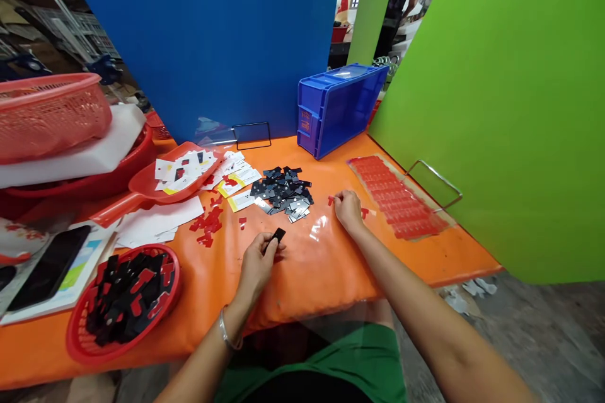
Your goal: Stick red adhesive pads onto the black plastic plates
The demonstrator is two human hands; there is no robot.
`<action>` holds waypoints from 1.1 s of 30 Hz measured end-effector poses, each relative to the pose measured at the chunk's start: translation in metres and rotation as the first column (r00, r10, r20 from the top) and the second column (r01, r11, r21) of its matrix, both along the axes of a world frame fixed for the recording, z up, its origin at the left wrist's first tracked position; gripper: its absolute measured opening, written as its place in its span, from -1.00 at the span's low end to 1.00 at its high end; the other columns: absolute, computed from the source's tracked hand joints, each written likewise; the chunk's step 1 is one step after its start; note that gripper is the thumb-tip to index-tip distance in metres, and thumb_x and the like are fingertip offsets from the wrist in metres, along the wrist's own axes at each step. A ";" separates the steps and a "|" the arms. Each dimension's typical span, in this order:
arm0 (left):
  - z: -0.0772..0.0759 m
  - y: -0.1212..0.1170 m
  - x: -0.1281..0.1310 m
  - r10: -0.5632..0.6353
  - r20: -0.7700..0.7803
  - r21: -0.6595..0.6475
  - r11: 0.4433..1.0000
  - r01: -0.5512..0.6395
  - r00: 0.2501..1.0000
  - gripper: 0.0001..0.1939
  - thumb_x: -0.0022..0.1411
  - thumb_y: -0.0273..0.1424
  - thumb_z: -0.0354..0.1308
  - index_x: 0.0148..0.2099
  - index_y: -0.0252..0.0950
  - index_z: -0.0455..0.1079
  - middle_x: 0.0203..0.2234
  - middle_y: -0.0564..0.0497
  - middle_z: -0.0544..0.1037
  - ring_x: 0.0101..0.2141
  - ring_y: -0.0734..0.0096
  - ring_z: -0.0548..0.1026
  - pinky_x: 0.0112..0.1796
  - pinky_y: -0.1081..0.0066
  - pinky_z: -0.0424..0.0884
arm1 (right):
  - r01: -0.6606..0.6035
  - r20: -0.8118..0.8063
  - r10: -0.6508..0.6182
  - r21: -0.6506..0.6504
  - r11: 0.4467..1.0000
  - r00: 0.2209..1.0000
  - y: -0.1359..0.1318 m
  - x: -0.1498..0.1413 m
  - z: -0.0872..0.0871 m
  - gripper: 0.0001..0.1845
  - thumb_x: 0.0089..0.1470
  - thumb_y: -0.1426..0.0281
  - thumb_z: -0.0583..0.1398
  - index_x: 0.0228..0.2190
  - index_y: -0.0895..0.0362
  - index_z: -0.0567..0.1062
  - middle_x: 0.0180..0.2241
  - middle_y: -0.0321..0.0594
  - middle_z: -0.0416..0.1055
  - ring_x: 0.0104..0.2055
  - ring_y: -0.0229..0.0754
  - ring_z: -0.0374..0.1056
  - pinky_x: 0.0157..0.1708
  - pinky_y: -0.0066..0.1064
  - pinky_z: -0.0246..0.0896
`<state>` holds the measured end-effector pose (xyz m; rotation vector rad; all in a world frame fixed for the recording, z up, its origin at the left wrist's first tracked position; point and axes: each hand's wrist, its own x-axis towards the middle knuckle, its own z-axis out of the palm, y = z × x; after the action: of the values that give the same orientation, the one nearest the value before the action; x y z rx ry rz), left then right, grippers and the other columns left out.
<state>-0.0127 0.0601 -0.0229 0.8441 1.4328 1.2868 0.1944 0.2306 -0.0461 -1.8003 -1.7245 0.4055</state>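
Note:
My left hand [258, 259] pinches a small black flat piece [278, 234] just above the orange table [312, 264]. My right hand [348, 208] rests on the table further right, fingers pinched on a small red sticker [331, 200]. Between and behind the hands lies a pile of several black and silvery pieces [283, 192]. A sheet of red stickers [397, 195] lies to the right of my right hand. Loose red sticker scraps [208, 223] are scattered left of my left hand.
A red round basket [78, 340] at the front left holds black and red pieces. A red scoop [142, 187] carries white cards. A blue bin [338, 104] stands at the back. A phone [50, 264], red baskets [47, 113], blue and green panels surround the table. A person stands beyond.

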 end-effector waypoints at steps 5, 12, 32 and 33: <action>-0.002 0.010 0.020 -0.068 0.118 -0.020 0.997 0.071 0.991 -0.58 0.01 -0.12 0.20 -0.23 -0.36 0.31 -0.46 -0.04 0.52 -0.44 0.36 0.53 -0.34 0.31 0.48 | 0.031 0.063 -0.027 -0.068 0.997 0.998 0.003 -0.006 -0.002 -0.90 -0.04 0.48 0.10 -0.48 0.16 0.43 -0.28 -0.08 0.35 -0.34 -0.17 0.30 -0.32 -0.37 0.14; -0.005 0.015 0.031 -0.097 0.126 -0.038 0.994 0.103 0.987 -0.60 0.03 -0.14 0.21 -0.24 -0.37 0.31 -0.47 -0.05 0.53 -0.49 0.40 0.52 -0.38 0.37 0.46 | 0.056 0.090 -0.042 -0.156 0.986 0.995 0.011 -0.005 0.000 -0.91 -0.06 0.50 0.13 -0.48 0.15 0.45 -0.36 -0.10 0.38 -0.41 -0.16 0.30 -0.41 -0.37 0.13; -0.011 0.074 0.070 -0.113 0.179 0.011 0.994 0.113 0.977 -0.90 0.17 -0.40 0.10 -0.30 -0.35 0.31 -0.43 -0.04 0.52 -0.50 0.53 0.46 -0.42 0.49 0.40 | 0.041 -0.036 -0.040 0.043 0.998 0.999 0.005 -0.010 -0.018 -0.86 -0.19 0.50 0.11 -0.45 0.15 0.37 -0.37 -0.13 0.30 -0.26 -0.07 0.23 -0.21 -0.28 0.12; -0.013 0.082 0.076 -0.117 0.169 0.022 0.993 0.115 0.979 -0.93 0.17 -0.43 0.08 -0.31 -0.35 0.31 -0.44 -0.02 0.51 -0.51 0.54 0.45 -0.42 0.50 0.39 | 0.036 -0.045 -0.034 0.040 0.999 0.998 0.006 -0.010 -0.019 -0.89 -0.19 0.50 0.11 -0.47 0.14 0.35 -0.39 -0.15 0.29 -0.27 -0.08 0.22 -0.22 -0.28 0.13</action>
<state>0.0630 0.1426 -0.0364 0.7941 1.2242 1.2492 0.1848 0.2367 -0.0649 -1.7767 -1.6569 0.3901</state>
